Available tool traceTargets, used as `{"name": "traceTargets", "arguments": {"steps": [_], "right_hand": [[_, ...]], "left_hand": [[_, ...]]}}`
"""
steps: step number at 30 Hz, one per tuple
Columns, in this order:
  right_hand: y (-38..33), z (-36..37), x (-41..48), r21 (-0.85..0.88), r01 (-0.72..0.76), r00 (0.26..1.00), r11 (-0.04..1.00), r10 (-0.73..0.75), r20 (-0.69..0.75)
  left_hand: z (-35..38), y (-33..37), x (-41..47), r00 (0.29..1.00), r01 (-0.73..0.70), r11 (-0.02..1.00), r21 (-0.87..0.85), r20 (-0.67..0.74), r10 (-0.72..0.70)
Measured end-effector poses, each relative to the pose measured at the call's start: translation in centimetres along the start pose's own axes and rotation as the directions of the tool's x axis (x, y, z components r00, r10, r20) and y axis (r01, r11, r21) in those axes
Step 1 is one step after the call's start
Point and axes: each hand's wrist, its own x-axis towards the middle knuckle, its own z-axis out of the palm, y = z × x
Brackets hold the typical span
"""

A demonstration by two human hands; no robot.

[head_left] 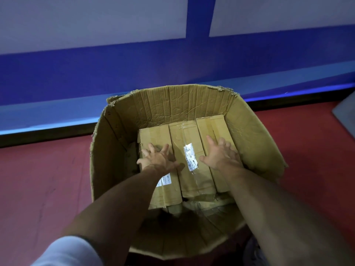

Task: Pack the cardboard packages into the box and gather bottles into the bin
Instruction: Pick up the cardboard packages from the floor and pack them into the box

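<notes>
A large worn cardboard box (pixel 178 104) stands open on the red floor. Inside it three long taped cardboard packages lie side by side: a left one (pixel 155 135), a middle one (pixel 194 179) with a white label, and a right one (pixel 211 125). My left hand (pixel 157 158) rests spread on the left package, fingers straight. On the right package my right hand (pixel 221 154) presses flat with its fingers spread. Both arms reach down into the box. No bottles or bin are in view.
A blue and white wall (pixel 134 64) with a dark baseboard runs right behind the box. Red floor (pixel 42 185) lies on both sides. A grey object's corner (pixel 345 116) shows at the right edge. The box's near flap (pixel 172 239) folds toward me.
</notes>
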Motion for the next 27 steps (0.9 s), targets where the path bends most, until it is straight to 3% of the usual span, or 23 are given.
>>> {"name": "traceTargets", "arguments": {"steps": [7,14,20,27], "right_hand": [[-0.6,-4.3,-2.6,0.007,0.116,0.987,0.993,-0.114,-0.115],[-0.5,-11.7,-5.3,-0.043,0.224,0.967,0.974,-0.228,-0.115],[1.4,-26.2,-12.5,0.001,0.229,0.967,0.973,-0.227,-0.116],[5.7,-46.0,-25.1,0.056,0.111,0.976,0.992,-0.098,-0.193]], "left_hand": [[-3.4,0.3,-3.3,0.948,-0.115,0.993,0.039,-0.293,0.121],[-9.5,2.4,-8.0,0.927,-0.073,0.997,-0.006,-0.369,0.065],[-21.5,6.1,-18.0,0.925,-0.08,0.997,-0.01,-0.374,0.07],[-39.2,12.5,-32.8,0.892,-0.221,0.975,0.026,-0.398,0.213]]}}
